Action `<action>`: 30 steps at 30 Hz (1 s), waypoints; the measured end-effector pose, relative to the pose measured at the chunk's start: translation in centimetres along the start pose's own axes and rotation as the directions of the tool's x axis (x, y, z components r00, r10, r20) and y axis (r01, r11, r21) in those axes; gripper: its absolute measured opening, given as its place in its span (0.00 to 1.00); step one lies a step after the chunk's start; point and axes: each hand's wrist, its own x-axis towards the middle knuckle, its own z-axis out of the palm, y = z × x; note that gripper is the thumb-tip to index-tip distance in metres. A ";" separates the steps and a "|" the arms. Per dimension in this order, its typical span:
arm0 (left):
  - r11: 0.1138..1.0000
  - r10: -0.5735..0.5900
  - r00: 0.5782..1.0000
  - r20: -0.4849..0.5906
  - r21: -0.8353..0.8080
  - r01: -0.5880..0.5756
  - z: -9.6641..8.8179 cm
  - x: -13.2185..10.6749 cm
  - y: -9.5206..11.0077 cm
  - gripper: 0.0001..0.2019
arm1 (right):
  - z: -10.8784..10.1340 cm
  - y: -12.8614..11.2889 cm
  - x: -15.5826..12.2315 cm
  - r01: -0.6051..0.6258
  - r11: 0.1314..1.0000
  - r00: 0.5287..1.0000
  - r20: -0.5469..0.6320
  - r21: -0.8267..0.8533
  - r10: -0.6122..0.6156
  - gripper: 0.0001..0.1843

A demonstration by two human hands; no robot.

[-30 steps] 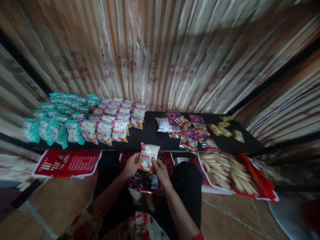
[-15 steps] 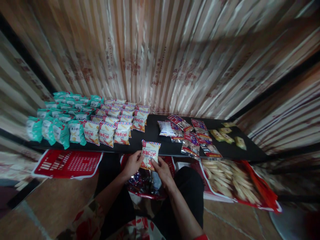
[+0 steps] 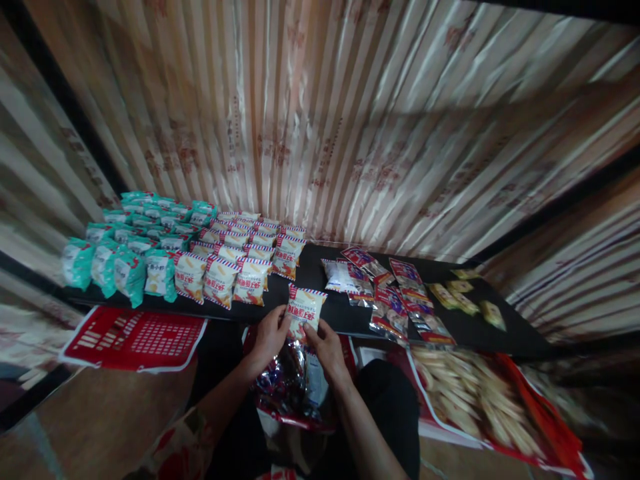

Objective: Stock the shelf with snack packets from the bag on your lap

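Between my two hands is a small cream snack bag (image 3: 305, 308) with red lettering and a striped top edge, upright at the front edge of the black shelf (image 3: 345, 323). My left hand (image 3: 273, 331) grips its left side. On its lower right, the fingers and thumb of my right hand (image 3: 324, 347) are closed. Matching cream snack bags (image 3: 220, 280) stand in rows just left of it. Teal snack bags (image 3: 129, 275) fill the shelf's left end. Below my hands, a red basket (image 3: 295, 421) between my knees holds shiny dark packets.
Purple-and-clear packets (image 3: 390, 312) lie loosely on the shelf's right half, with several small yellow packs (image 3: 453, 297) beyond them. Under the shelf are a red bag (image 3: 135, 339) at left and a bag of long pale packets (image 3: 470, 393) at right. A striped curtain (image 3: 320, 133) hangs behind.
The view has tilted and shifted a little, so the shelf appears lower. Both hands still hold the same cream snack bag near the shelf's front edge.
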 end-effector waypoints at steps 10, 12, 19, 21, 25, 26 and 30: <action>0.963 0.187 0.976 -0.111 0.218 -0.160 0.9 0.2 -0.4 0.20 | 0.9 0.7 3.2 0.076 0.997 0.994 -0.075 0.031 -0.074 0.25; 0.943 0.235 0.964 -0.126 0.270 -0.194 1.3 0.2 -0.6 0.21 | 1.2 0.7 3.8 0.080 0.997 0.993 -0.090 0.017 -0.079 0.25; 0.895 0.294 0.954 -0.063 0.369 -0.252 1.8 0.4 -1.1 0.24 | 2.1 0.4 5.9 0.104 0.994 0.986 -0.128 -0.012 -0.105 0.23; 0.890 0.291 0.955 -0.057 0.383 -0.248 1.9 0.5 -1.2 0.24 | 2.3 0.3 6.5 0.116 0.993 0.984 -0.134 -0.012 -0.117 0.23; 0.883 0.289 0.956 -0.049 0.399 -0.247 2.0 0.9 -1.4 0.25 | 2.6 0.3 7.6 0.130 0.991 0.982 -0.134 -0.024 -0.132 0.23; 0.882 0.293 0.955 -0.047 0.399 -0.251 2.1 1.0 -1.4 0.26 | 2.7 0.3 7.8 0.133 0.991 0.981 -0.139 -0.029 -0.136 0.22; 0.887 0.286 0.957 -0.055 0.393 -0.242 2.2 1.6 -1.6 0.27 | 3.3 0.1 8.8 0.157 0.987 0.976 -0.146 -0.025 -0.159 0.22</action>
